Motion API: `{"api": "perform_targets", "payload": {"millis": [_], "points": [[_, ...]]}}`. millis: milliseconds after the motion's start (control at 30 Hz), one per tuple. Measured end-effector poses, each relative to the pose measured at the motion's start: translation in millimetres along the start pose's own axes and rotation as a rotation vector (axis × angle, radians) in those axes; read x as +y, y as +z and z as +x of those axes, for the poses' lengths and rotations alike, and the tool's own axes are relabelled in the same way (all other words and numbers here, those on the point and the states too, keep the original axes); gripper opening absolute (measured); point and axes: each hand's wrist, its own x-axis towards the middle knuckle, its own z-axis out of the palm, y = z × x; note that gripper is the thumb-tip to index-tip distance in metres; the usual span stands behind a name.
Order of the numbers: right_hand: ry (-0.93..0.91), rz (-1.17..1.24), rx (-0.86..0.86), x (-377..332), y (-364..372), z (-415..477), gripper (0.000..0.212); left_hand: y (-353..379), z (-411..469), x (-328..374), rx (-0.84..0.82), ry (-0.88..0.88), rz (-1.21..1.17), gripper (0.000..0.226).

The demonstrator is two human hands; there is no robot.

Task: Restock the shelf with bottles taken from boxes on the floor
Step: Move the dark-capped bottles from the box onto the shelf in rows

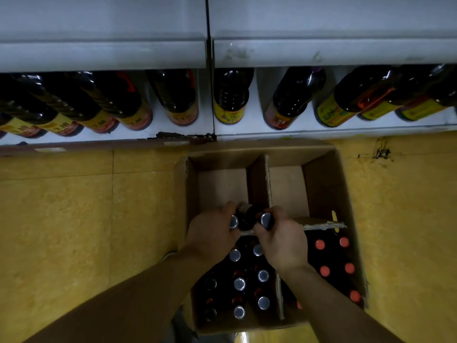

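An open cardboard box (pixel 326 184) stands on the yellow floor, split by cardboard dividers. My left hand (pixel 210 233) grips the neck of a dark bottle with a silver cap (pixel 233 222). My right hand (pixel 282 236) grips a second silver-capped dark bottle (pixel 266 219) right beside it. Both bottles sit near the box's middle, above the divider. Below my hands several more silver-capped bottles (pixel 239 284) stand in the left compartment, and several red-capped ones (pixel 324 271) fill the right. The two far compartments hold nothing. The bottom shelf (pixel 173 131) ahead carries a row of dark labelled bottles (pixel 231 97).
The white shelf edge runs across the view just beyond the box, with a chipped dark spot (pixel 173 135) at its front. A grey upper shelf (pixel 321 50) overhangs the bottles. Gaps show between the shelf bottles near the middle. Yellow tiled floor (pixel 61 231) lies to both sides.
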Motion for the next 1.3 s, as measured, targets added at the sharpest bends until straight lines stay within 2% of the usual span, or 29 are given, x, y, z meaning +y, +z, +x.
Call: {"api": "perform_targets", "payload": {"millis": [333,567,700,1100,1300], "points": [[0.009,0.077,0.081,-39.8,-90.1,-46.7,0.019,-74.5,-38.9,50.9,0.016,-0.016,-0.003,0.023],[0.002,0.101,0.140,-81.4,-169.4,-100.4,0.023,-154.1,-90.2,106.9,0.113,0.035,0.011,0.024],[-0.006,0.117,0.162,-105.7,-218.5,-135.3,0.017,-202.4,-125.4,141.1,0.151,0.057,-0.042,0.023],[-0.052,0.079,0.247,-176.1,-377.4,-237.3,0.030,-343.9,-223.1,247.2,0.308,0.104,-0.080,0.023],[-0.100,0.116,0.396,-215.4,-445.8,-285.2,0.032,-408.8,-261.2,297.6,0.399,0.129,-0.048,0.026]]}}
